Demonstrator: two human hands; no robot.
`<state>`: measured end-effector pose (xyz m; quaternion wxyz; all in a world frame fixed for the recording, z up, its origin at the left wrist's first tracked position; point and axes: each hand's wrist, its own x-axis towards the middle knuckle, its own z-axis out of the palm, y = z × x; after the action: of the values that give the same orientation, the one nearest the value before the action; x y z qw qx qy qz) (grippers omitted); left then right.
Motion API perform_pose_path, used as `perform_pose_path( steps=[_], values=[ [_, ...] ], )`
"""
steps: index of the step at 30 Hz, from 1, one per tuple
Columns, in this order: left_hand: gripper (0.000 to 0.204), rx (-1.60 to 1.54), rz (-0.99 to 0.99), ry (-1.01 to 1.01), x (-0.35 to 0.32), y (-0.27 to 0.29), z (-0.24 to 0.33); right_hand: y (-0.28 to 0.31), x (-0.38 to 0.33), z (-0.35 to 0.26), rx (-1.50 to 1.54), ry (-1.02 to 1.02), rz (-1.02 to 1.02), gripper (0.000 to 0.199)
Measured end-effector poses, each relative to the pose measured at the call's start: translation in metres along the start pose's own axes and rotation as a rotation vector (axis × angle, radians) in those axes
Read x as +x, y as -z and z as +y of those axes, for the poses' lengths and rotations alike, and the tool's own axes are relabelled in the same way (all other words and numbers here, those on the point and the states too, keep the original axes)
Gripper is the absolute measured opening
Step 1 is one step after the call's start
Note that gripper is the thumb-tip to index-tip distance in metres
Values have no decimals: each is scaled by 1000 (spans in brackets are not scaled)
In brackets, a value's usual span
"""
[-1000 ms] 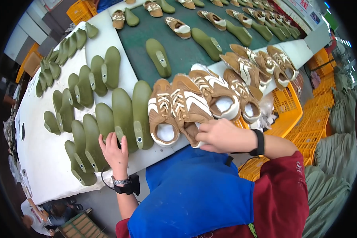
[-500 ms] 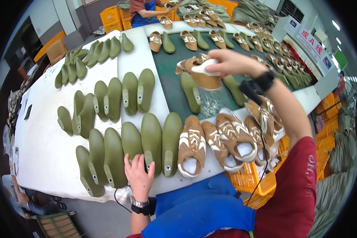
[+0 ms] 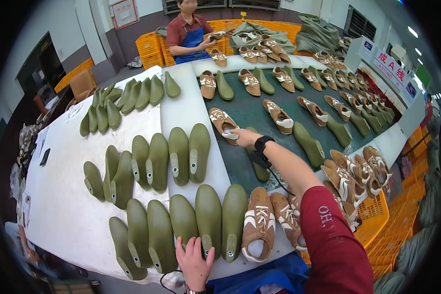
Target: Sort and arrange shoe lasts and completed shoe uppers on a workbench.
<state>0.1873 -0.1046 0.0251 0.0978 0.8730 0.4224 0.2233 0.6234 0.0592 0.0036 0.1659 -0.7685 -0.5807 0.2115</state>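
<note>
Your right hand is narrowing around the white heel of a brown low-cut shoe with white stripes and laces, which is lying at or just above the left edge of the dark green flat panel on the white-topped desk; I cannot tell whether it is touching. You are probably holding the heel to leave the laced upper unpressed. Your left hand, fingers spread, is resting on smooth olive-green foot-shaped lasts along the desk's near edge, perhaps steadying them. Their heels are facing that edge, likely for easy reach. Just right of them, a brown striped shoe with a pale lining is pointing its heel the same way, seemingly for the same reason
</note>
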Motion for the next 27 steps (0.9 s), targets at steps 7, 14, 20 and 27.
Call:
perform_pose_path(
  steps=[7,14,20,27],
  values=[
    [42,36,61,-71,1,-9,-5,122,-94,-44,162,103,-193,44],
    [39,63,101,-106,-2,-12,-5,213,-267,-75,16,383,-162,40],
    [43,17,9,-114,-5,-1,-11,186,-408,-61,101,305,-151,38],
    [50,-356,-142,-229,72,125,22,137,-481,-20,326,102,-97,39]
  ],
)
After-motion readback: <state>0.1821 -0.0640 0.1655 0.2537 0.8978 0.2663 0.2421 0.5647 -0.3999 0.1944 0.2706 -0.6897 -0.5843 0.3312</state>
